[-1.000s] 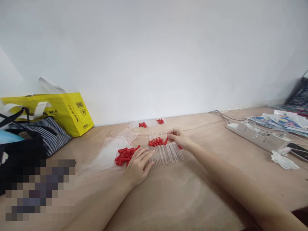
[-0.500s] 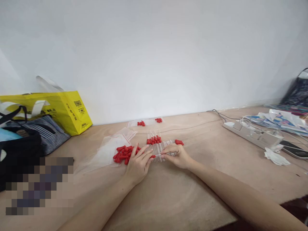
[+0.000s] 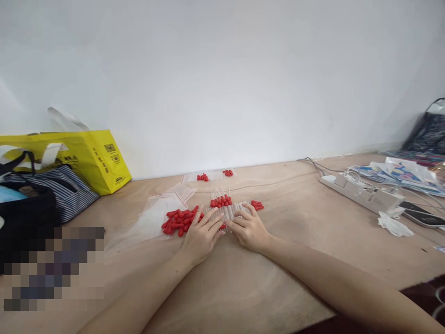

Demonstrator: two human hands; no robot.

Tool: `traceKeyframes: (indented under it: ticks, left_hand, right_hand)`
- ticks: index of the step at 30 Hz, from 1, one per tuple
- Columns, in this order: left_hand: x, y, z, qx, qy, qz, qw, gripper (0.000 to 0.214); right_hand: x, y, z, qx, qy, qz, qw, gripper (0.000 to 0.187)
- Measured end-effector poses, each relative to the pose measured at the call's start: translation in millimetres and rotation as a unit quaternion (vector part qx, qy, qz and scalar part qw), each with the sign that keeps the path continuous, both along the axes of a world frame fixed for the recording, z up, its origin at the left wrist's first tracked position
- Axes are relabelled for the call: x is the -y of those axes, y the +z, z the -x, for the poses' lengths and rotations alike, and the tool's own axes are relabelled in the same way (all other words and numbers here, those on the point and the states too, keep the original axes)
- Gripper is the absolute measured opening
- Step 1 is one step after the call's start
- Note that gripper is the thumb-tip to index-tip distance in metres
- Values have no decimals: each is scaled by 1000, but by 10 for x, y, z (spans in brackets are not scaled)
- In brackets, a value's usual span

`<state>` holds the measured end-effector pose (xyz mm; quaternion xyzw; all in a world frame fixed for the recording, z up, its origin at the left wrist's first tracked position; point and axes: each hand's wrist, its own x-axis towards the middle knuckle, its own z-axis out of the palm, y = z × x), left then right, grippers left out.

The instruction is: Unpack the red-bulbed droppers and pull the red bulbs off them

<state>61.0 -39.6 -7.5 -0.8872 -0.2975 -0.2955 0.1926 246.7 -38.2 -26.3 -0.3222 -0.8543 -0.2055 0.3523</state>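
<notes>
My left hand [image 3: 201,237] is closed on a red rubber bulb [image 3: 223,227], whose end shows between my two hands. My right hand [image 3: 251,229] has its fingers bent around the bulb's open end; the glass dropper tube it grips is mostly hidden by the fingers. Beneath and behind both hands lies a row of clear glass tubes [image 3: 227,212]. A pile of loose red bulbs [image 3: 179,220] is just left of my left hand. Behind the row, several droppers with red bulbs fitted [image 3: 220,201] lie side by side, tips toward the wall. More red bulbs [image 3: 257,205] rest past my right fingers.
Clear plastic zip bags [image 3: 153,215] are spread at left. Near the wall lies a bag with bulbs and tubes [image 3: 215,176]. A yellow bag [image 3: 104,162] and a striped bag [image 3: 73,190] stand at left; a power strip [image 3: 358,195], phone [image 3: 422,214] and crumpled tissue [image 3: 394,225] lie at right.
My right hand has moved left and closer to my left hand, its fingers now covering the tube that was visible between them. The left hand stays nearly in place.
</notes>
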Motion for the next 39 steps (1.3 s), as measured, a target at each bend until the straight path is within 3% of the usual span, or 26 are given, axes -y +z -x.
traceKeyframes:
  ticks: [13,39]
  left_hand:
    - [64,47,9,8,13,-9,1000,25]
    - [97,27,50,7,-3,-32,999,26]
  right_hand:
    - [-25,-35,8,-24,23,-66,997,19]
    - [4,0,2,-60,43,-34,997,15]
